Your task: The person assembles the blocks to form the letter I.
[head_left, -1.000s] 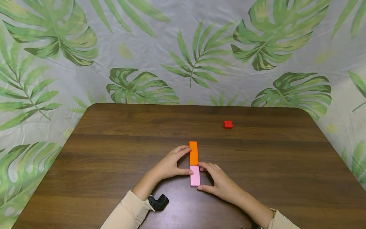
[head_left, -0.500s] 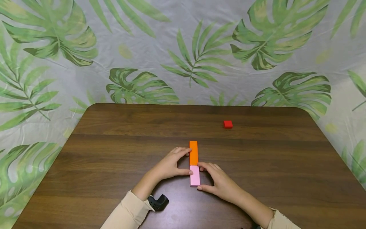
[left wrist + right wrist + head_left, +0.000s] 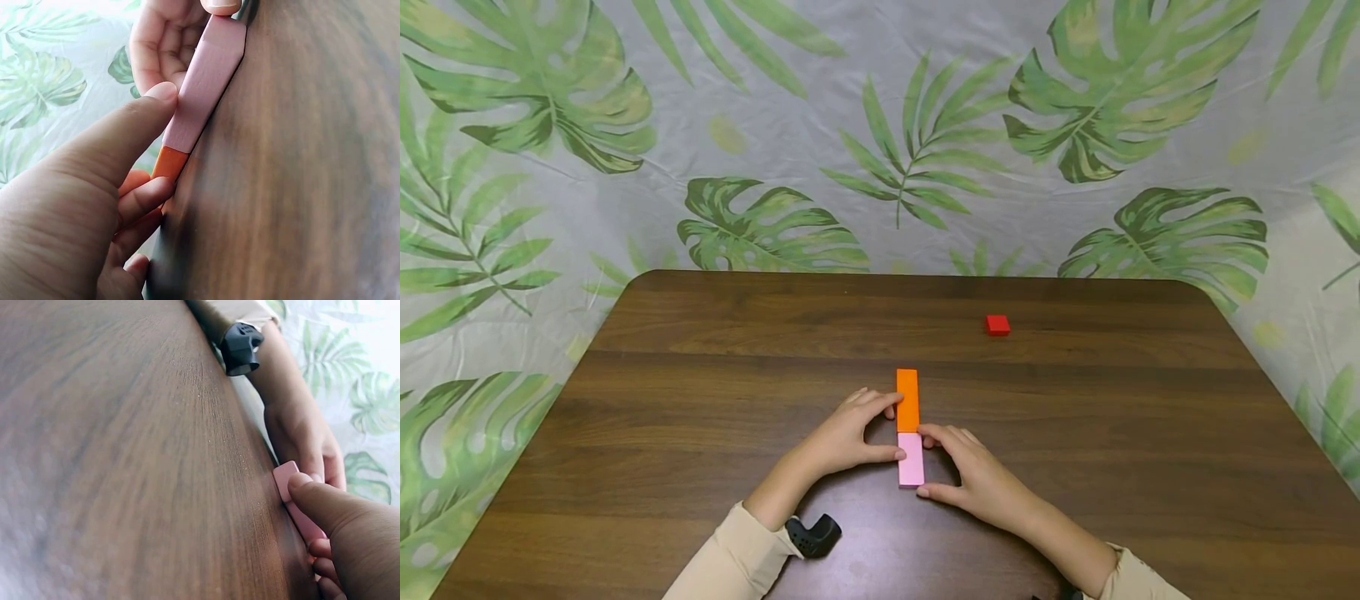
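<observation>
An orange block (image 3: 908, 412) and a pink block (image 3: 913, 468) lie flat, end to end in a line, on the brown table. My left hand (image 3: 841, 437) is on their left side, its index fingertip at the orange block and its thumb touching the pink one. From the right, my right hand (image 3: 977, 477) reaches in, index fingertip beside the seam and thumb at the near end of the pink block. In the left wrist view, the pink block (image 3: 203, 81) meets the orange block (image 3: 169, 164) closely. Neither hand wraps round a block.
A small red block (image 3: 997, 326) lies farther back on the table (image 3: 700, 333), right of the pair. Behind the table hangs a leaf-patterned cloth (image 3: 925, 242). A black device (image 3: 814, 536) is worn on the left wrist.
The left index fingertip has slid slightly nearer along the orange block's side. Both blocks and the right hand look almost the same.
</observation>
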Motion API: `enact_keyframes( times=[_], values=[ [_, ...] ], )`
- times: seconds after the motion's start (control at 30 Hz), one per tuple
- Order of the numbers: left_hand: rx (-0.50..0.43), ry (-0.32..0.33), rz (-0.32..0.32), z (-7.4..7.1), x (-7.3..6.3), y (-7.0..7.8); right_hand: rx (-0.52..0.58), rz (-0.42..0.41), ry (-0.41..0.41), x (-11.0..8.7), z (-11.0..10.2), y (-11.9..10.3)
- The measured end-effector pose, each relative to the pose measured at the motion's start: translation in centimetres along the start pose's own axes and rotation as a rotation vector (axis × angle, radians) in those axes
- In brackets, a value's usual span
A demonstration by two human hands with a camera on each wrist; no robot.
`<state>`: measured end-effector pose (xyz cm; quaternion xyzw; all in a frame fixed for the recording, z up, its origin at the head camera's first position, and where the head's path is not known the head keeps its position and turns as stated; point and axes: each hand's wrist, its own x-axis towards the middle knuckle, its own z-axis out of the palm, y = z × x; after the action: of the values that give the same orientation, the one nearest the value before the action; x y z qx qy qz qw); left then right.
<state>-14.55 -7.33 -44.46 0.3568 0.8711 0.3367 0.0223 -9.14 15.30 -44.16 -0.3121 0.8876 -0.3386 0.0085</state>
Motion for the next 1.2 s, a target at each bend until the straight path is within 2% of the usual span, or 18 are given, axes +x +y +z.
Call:
enact_keyframes(
  times=[0.53,1.2],
  values=[
    [0.006,0.025,0.043,-0.07,0.04,0.02,-0.008,-0.001,0.002,0.08,-0.08,-0.05],
    [0.0,0.009,0.041,-0.15,-0.03,0.13,-0.019,0.008,0.003,0.07,-0.03,-0.29]
  ],
)
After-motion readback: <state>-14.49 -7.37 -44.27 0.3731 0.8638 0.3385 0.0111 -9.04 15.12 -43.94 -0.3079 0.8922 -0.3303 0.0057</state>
